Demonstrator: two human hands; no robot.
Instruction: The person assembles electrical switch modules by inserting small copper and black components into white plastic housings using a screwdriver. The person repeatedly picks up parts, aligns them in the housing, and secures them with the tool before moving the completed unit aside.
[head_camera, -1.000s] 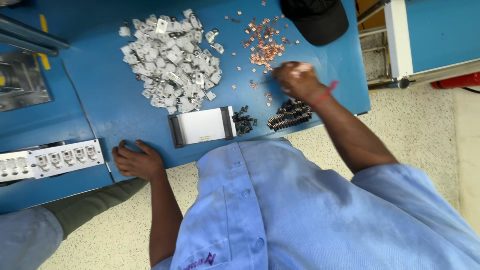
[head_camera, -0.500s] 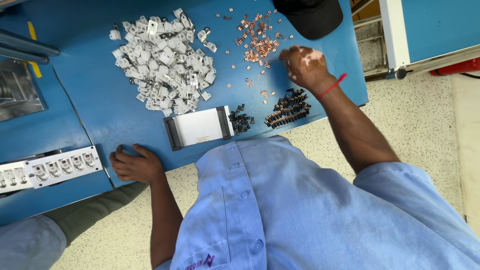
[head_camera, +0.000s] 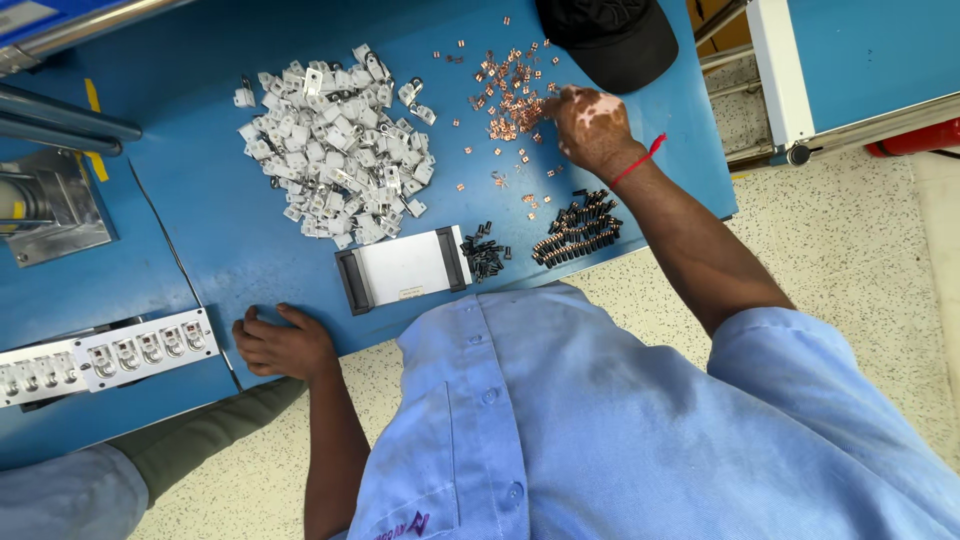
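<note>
- Copper clips (head_camera: 508, 100), small and reddish, lie scattered on the blue worktable (head_camera: 200, 210) at about one o'clock from the table's middle; the right hand (head_camera: 590, 128) rests at the heap's right edge, fingertips (head_camera: 552, 106) drawn together among the pieces (whether one is pinched between them cannot be told).
- Blue worktable fills the upper frame, with the person's light blue shirt (head_camera: 600, 420) below it at six o'clock.
- Black cap (head_camera: 612, 38) sits at twelve o'clock from the right hand, just beside it.
- White metal brackets (head_camera: 335, 145) form the biggest pile, at nine o'clock from the copper clips and well apart from both hands.
- White rectangular tray with black ends (head_camera: 405, 268) lies near the table's front edge, at six o'clock from the bracket pile.
- White fixture strip with round sockets (head_camera: 105, 355) sits at nine o'clock from the left hand (head_camera: 283, 345), near it.
- Left hand lies on the table's front edge, fingers loosely curled, holding nothing.
- Black pins (head_camera: 578, 230) cluster at six o'clock from the right hand; a smaller bunch (head_camera: 487, 256) touches the tray's right end.
- Red thread (head_camera: 640, 162) circles the right wrist.
</note>
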